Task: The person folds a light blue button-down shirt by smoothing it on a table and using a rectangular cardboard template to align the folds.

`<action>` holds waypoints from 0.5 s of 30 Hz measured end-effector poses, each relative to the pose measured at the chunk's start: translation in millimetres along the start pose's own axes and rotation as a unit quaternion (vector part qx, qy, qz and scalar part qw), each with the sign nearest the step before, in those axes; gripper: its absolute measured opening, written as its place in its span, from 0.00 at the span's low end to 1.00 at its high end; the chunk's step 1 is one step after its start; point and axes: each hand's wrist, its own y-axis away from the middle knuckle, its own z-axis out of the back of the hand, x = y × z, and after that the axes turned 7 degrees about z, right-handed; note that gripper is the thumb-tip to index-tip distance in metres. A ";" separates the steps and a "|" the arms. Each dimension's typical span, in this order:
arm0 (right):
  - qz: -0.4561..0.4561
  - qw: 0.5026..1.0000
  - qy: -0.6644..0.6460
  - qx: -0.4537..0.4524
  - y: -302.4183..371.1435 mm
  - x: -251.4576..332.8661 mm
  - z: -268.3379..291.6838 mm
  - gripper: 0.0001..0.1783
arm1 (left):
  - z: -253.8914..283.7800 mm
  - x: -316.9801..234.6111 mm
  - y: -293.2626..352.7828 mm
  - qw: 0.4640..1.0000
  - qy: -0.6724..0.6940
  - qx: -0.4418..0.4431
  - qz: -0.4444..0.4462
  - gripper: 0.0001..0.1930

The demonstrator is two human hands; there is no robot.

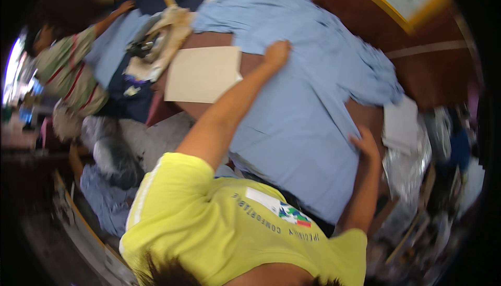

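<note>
A light blue short-sleeved shirt [308, 93] lies spread over the brown table [201, 40], its collar end away from me and its lower part hanging toward my body. My left hand [277, 55] reaches across to the shirt's left side, with its fingers closed on the cloth. At the shirt's right edge, lower down, my right hand [367, 144] has its thumb over the fabric and appears to grip that edge. Blur softens the fingers of both hands. A cream rectangular board [202, 74] rests on the table beside my left forearm.
At the far left a person in a striped top [70, 69] handles another blue garment [115, 43]. An iron-like object [151, 46] sits on tan cloth. White sheets [401, 124] and clear plastic wrapping [409, 166] are at the right. Bundled clothes [107, 197] lie low at the left.
</note>
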 end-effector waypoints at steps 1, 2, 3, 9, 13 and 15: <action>-0.061 0.995 -0.029 0.068 17.1 -1.2 7.6 0.23 | 8.7 -7.4 -2.2 1.000 0.007 0.001 -0.019 0.11; -0.085 0.990 -0.025 0.111 27.8 14.7 15.7 0.22 | 20.4 -11.6 -1.5 1.000 0.018 -0.003 -0.015 0.11; -0.113 0.982 -0.024 0.146 35.5 14.4 23.2 0.21 | 27.9 -12.8 -1.9 0.999 0.042 -0.021 0.010 0.11; -0.194 0.973 0.100 0.076 58.2 21.8 57.2 0.22 | 41.2 -24.7 -11.0 0.995 0.094 -0.016 0.030 0.17; -0.262 0.947 0.151 0.109 85.7 12.4 81.7 0.20 | 34.2 -8.7 -20.2 0.994 0.067 0.086 -0.004 0.25; -0.281 0.920 0.252 0.106 97.1 -0.7 87.8 0.19 | 33.5 -10.3 -19.7 0.975 -0.016 0.217 -0.045 0.27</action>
